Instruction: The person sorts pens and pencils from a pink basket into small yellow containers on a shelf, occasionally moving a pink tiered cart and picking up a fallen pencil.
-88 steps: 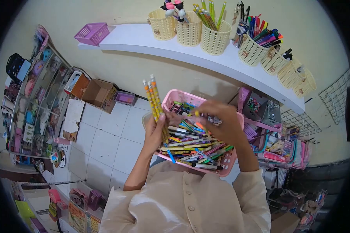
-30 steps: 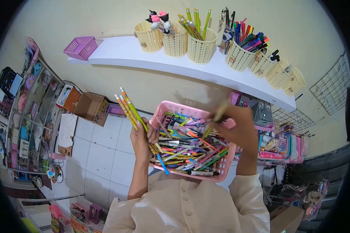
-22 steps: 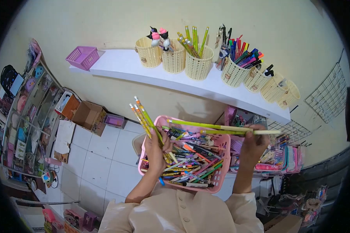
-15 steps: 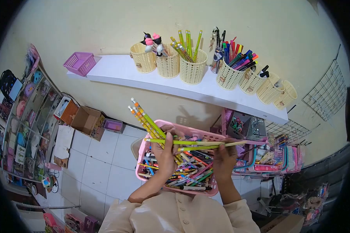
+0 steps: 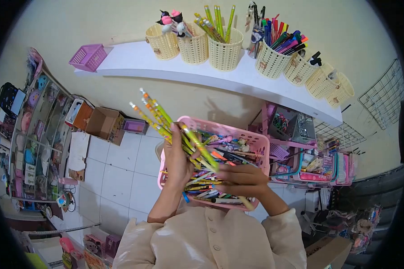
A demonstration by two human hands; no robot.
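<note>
A white shelf [image 5: 121, 60] runs along a cream wall [image 5: 98, 22] above a pale tiled floor [image 5: 116, 159], with a crowded display rack [image 5: 42, 121] at the left, an open cardboard box [image 5: 104, 123] standing near it, and a wire grid [image 5: 384, 98] against the wall at the right.

Bright, fisheye bending, black corners, soft shadow [image 5: 216, 107] on the wall [image 5: 107, 20], motion-blurred right hand [image 5: 243, 180]
</note>
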